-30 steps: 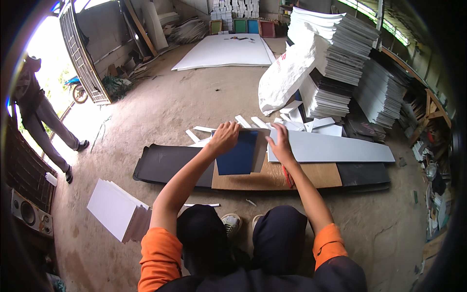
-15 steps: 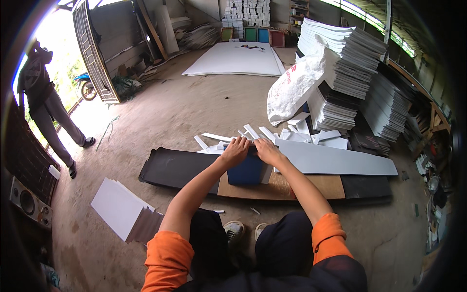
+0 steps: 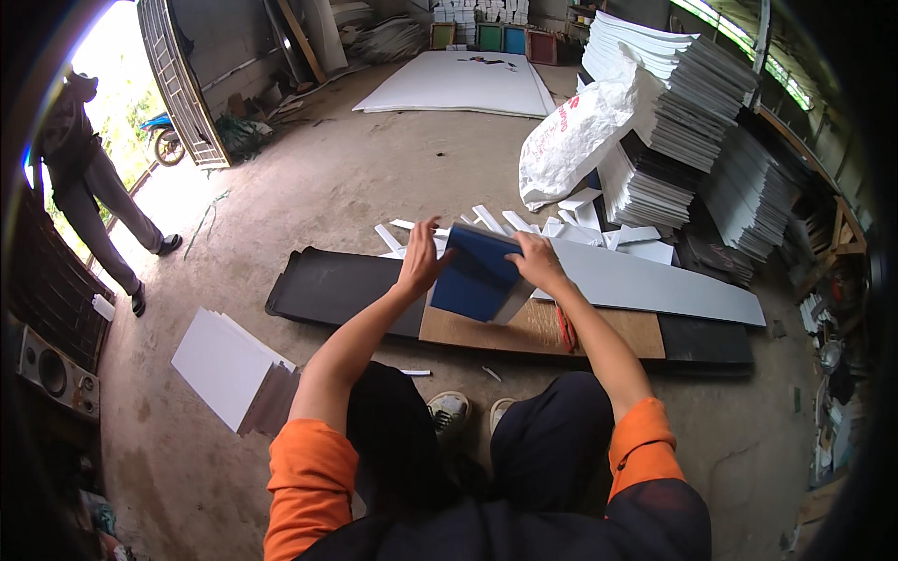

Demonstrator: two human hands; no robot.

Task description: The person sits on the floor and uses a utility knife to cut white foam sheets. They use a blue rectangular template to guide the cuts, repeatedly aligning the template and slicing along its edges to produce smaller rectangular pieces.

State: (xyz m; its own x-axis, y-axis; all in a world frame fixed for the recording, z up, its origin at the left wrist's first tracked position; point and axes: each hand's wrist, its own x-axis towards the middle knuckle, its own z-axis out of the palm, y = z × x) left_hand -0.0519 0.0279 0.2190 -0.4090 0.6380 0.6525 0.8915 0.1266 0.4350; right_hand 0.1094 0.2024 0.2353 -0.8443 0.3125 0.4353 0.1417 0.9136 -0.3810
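Note:
A blue rectangular panel (image 3: 475, 273) is tilted above a brown wooden board (image 3: 608, 353), with the edge of a paler sheet showing along its right side. My right hand (image 3: 540, 262) grips the panel's upper right edge, thumb on the blue face. At its left edge, my left hand (image 3: 423, 260) has its fingers raised and apart, the thumb close to the panel. I cannot tell whether that thumb touches it. On the wooden board near my right forearm lies a slim red item (image 3: 566, 329), its kind unclear.
Beneath the wood lies a long black board (image 3: 346, 297); a long white board (image 3: 655, 285) and white offcuts (image 3: 589, 220) lie beyond. White sheets (image 3: 229, 365) are stacked at left. A white sack (image 3: 580, 140) leans on tall sheet stacks (image 3: 697, 93). A person (image 3: 94, 187) stands near the doorway.
My left hand has come off the panel's top edge and spread its fingers. The panel has turned and tilted, and my right hand has shifted to its right side. The red item has come into view.

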